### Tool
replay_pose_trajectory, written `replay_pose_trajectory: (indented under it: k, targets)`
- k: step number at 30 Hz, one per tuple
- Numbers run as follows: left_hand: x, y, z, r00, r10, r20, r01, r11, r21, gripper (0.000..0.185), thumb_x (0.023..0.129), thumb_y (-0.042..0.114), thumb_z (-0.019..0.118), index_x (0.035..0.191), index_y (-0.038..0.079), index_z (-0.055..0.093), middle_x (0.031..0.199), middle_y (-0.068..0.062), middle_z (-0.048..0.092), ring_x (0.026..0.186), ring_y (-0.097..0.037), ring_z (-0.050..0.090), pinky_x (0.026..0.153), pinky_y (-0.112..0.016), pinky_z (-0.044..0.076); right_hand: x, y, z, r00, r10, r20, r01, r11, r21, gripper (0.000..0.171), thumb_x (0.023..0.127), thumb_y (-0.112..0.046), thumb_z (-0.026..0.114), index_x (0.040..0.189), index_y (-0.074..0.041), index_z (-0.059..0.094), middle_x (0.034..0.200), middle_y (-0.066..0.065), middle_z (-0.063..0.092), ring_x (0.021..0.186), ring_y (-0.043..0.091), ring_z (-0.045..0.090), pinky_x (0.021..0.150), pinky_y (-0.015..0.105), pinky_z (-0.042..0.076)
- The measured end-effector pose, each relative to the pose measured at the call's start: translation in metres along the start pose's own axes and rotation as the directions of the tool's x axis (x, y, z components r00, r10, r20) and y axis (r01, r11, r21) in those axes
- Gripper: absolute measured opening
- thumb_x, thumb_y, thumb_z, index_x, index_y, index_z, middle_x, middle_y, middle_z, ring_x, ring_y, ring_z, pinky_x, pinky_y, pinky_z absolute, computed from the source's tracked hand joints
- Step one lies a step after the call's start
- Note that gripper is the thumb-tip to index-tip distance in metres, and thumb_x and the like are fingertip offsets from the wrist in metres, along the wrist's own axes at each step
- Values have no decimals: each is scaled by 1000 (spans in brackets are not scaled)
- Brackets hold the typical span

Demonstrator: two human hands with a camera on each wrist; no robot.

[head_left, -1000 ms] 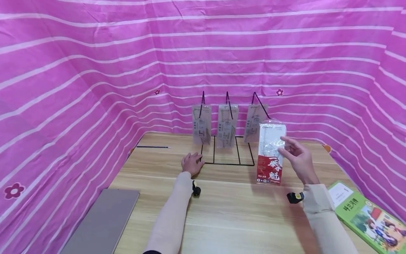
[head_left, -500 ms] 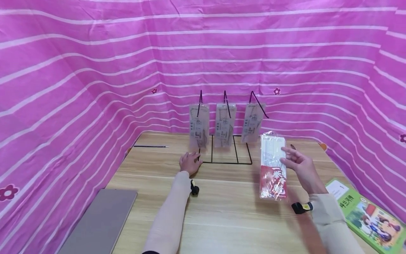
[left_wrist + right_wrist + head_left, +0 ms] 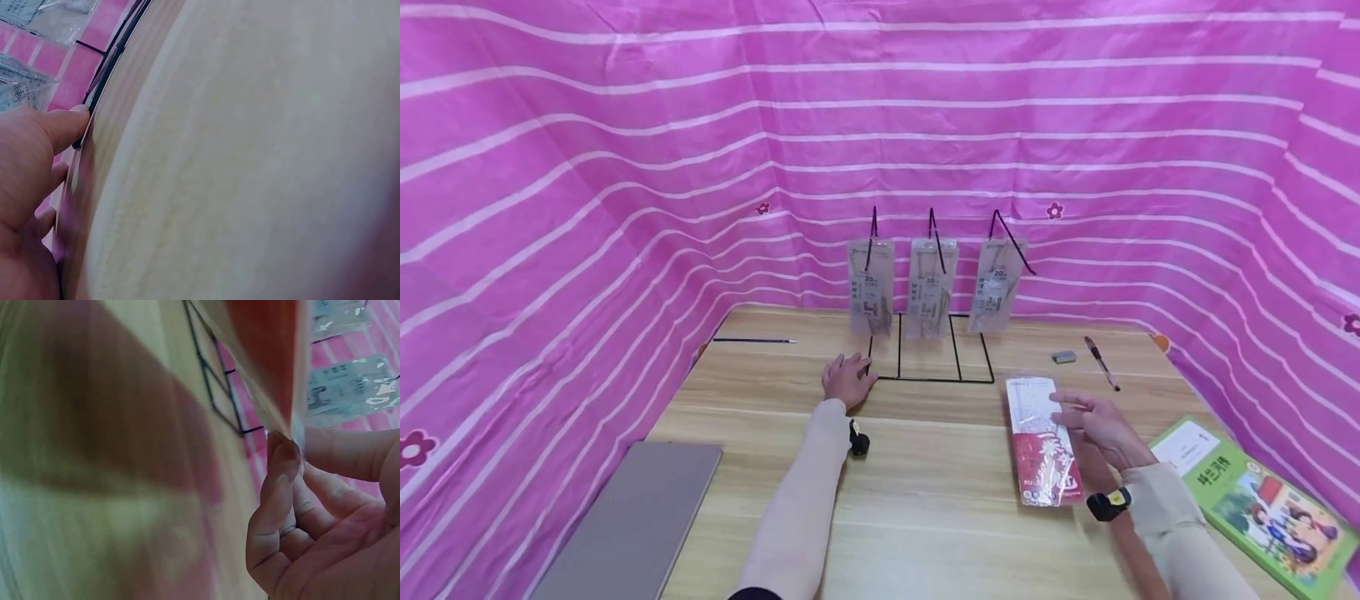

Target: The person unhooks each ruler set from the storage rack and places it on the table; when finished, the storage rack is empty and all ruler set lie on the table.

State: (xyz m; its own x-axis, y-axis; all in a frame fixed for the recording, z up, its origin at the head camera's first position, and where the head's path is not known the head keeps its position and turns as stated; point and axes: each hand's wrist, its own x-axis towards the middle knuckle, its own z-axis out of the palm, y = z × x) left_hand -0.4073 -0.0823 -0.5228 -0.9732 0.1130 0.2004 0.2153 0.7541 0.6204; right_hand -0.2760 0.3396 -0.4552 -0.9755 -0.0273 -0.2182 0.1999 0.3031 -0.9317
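On the table [image 3: 925,500], right hand [image 3: 1101,421] fingers pinch the ruler packet [image 3: 1043,442]; left hand [image 3: 847,379] rests relaxed.

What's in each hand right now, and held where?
The right hand pinches the clear plastic packet with the red-and-white card at its right edge. The left hand holds nothing; its fingers touch the black wire rack base.

Head view looks down; wrist views (very close) share the wire rack [image 3: 928,350].
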Motion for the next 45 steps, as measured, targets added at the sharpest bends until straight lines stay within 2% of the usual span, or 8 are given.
replay_pose_trajectory:
  k: [9,15,22,31,36,39,42,45]
  targets:
    - [3,0,1,1000,-12,4,12,1000,-7,44,98,28,62,139,11,61,153,-16,48,148,-45,27,121,-63,8,4,15,0,999,53,-11,-53,997,-55,55,94,-5,65,142,11,43,93,1,72,79,14,65,68,28,55]
    - [0,0,2,1000,-9,0,9,1000,-6,44,98,28,61,139,10,61,153,-17,48,148,-45,26,121,-62,7,6,19,-2,995,93,-46,-99,980,-172,52,94,-7,66,141,9,48,96,6,69,79,17,59,67,28,50]
    - [-7,0,2,1000,-23,5,23,1000,-17,43,98,27,63,137,9,62,153,-17,48,147,-47,26,120,-64,9,8,27,-1,999,21,-34,-31,942,-335,46,94,-5,65,136,8,54,108,22,66,70,18,50,57,25,44]
    - [-2,1,1,1000,-15,-2,15,1000,-13,44,97,28,63,138,10,61,152,-17,48,148,-46,26,121,-63,7,11,23,-6,1000,9,1,-8,943,-334,49,97,-10,62,140,8,49,116,24,65,65,15,47,58,24,41]
    - [0,-2,1,1000,-13,-6,13,1000,-9,45,97,28,62,138,10,61,152,-17,48,147,-46,26,120,-64,8,26,8,-7,996,-58,-71,34,952,-305,50,102,-19,59,143,6,47,107,24,68,85,20,61,70,26,51]
    - [1,-3,1,1000,-13,-6,13,1000,9,45,98,30,62,139,11,61,153,-16,48,148,-45,26,121,-63,8,41,-5,-6,973,-181,-145,132,945,-298,49,103,-22,59,143,4,48,121,30,64,100,24,63,79,29,57]
    - [2,-4,3,1000,-7,-18,8,1000,18,44,98,30,62,138,12,62,152,-14,49,148,-45,27,121,-63,9,58,-20,-6,919,-331,-215,263,920,-290,47,103,-22,59,141,4,51,129,30,60,102,16,62,80,27,58]
    - [-1,-2,7,1000,3,-29,-3,1000,-3,43,97,29,63,136,11,63,151,-15,50,147,-46,28,120,-64,10,75,-35,-8,866,-422,-267,375,903,-211,46,102,-17,60,140,6,51,119,15,67,92,1,60,74,18,57]
